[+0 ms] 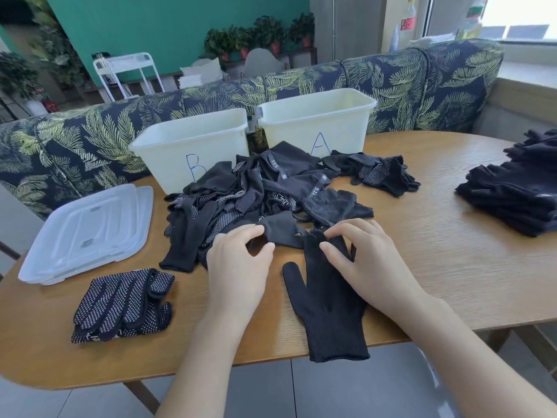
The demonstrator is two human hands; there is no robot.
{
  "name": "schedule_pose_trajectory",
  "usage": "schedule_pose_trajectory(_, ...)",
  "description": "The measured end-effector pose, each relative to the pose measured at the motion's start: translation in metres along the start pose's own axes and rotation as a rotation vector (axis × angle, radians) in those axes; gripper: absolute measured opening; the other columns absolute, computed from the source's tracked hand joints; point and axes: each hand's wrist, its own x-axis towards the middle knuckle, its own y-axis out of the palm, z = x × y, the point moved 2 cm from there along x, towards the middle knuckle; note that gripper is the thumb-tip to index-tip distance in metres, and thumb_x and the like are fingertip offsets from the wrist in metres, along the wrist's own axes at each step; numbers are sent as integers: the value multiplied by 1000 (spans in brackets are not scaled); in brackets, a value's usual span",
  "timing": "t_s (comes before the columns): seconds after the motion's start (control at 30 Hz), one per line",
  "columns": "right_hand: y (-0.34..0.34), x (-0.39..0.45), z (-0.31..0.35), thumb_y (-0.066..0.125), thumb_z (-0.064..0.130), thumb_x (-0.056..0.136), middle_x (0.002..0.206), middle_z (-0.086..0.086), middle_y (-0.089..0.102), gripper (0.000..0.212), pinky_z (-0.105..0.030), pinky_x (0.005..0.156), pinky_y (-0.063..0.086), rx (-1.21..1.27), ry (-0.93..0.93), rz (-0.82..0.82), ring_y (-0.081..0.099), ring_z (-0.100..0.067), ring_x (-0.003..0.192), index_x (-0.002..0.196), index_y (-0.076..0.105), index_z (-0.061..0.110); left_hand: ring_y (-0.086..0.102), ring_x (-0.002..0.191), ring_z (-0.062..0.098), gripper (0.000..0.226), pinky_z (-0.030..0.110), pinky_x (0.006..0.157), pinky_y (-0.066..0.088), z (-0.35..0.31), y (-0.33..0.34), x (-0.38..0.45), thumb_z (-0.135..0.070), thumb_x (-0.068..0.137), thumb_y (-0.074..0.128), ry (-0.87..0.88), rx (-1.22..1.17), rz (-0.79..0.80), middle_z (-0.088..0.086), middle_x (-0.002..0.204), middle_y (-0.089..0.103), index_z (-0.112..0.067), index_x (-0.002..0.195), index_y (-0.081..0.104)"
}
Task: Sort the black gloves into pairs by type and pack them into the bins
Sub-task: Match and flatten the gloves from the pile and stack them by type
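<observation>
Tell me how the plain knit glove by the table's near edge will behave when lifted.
The plain knit glove lies flat and limp, so it will likely droop. It looks thin, so probably light. Its cuff overhangs the table edge, so a push toward the person may slide it off.

bare table (437, 236) right of centre | glove heap (256, 194) blocks bin B (193, 146), bin A (316, 122)

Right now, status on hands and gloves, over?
Left hand pinching glove at edge of unsorted pile. Right hand pinching fingers of plain knit glove flat on table. Bins A and B unblocked.
</observation>
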Motion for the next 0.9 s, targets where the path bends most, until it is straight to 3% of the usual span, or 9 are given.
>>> schedule_pose_trajectory(0.1, -2, 0, 7, 65, 41, 93, 107, 12, 66, 26, -20, 93, 41, 11, -81, 29, 56, -13, 105, 108, 73, 21, 51, 110, 9, 27, 23, 96, 37, -1, -7, 1, -18, 89, 76, 6, -15, -97, -16, 110, 66, -23, 116, 76)
schedule_pose_trajectory(0.17, -2, -2, 12, 60, 52, 92, 110, 14, 67, 37, -28, 95, 46, 11, -118, 139, 57, -12, 107, 112, 73, 24, 46, 110, 3, 23, 13, 91, 29, 1, -11, 2, -17, 89, 77, 23, -24, -149, -30, 98, 57, -23, 111, 78)
schedule_pose_trajectory(0.23, 1, -4, 13, 51, 70, 89, 120, 17, 64, 56, -31, 99, 44, -39, -125, 271, 53, -9, 114, 120, 70, 28, 52, 112, 6, 19, 14, 92, 31, 5, -16, 4, -16, 88, 77, 11, -44, -172, -37, 92, 50, -24, 106, 79)
schedule_pose_trajectory(0.3, 5, -6, 12, 38, 86, 83, 132, 20, 56, 76, -30, 106, 37, -118, -129, 353, 46, -5, 125, 129, 65, 32, 61, 107, 8, 17, 19, 93, 41, 9, -20, 7, -17, 88, 77, -11, -74, -191, -29, 92, 62, -26, 103, 80)
schedule_pose_trajectory(0.4, 8, -8, 13, 31, 92, 79, 141, 19, 49, 87, -29, 111, 31, -168, -133, 370, 37, -4, 135, 136, 60, 33, 66, 88, -4, 13, 17, 88, 50, 13, -26, 11, -18, 89, 76, -41, -159, -221, -18, 93, 74, -25, 100, 80)
schedule_pose_trajectory(0.53, 10, -9, 16, 30, 90, 81, 144, 18, 47, 86, -33, 112, 33, -199, -135, 372, 36, -6, 138, 138, 57, 32, 64, 83, -14, 5, 1, 72, 44, 16, -33, 13, -24, 89, 77, -87, -237, -240, -24, 82, 70, -27, 93, 79)
schedule_pose_trajectory(0.77, 8, -6, 19, 30, 85, 85, 137, 17, 53, 79, -31, 108, 36, -174, -101, 374, 41, -7, 132, 131, 62, 29, 72, 68, 8, 6, 16, 49, 54, 21, -36, 13, -22, 94, 72, -181, -404, -254, -4, 81, 74, -17, 95, 75)
schedule_pose_trajectory(0.9, 1, -5, 29, 45, 72, 91, 128, 16, 59, 60, -32, 105, 40, -111, -121, 312, 48, -8, 124, 125, 66, 27, 68, 47, 9, 7, 11, 44, 45, 28, -37, 14, -23, 100, 64, -228, -311, -223, -1, 79, 74, -19, 98, 70)
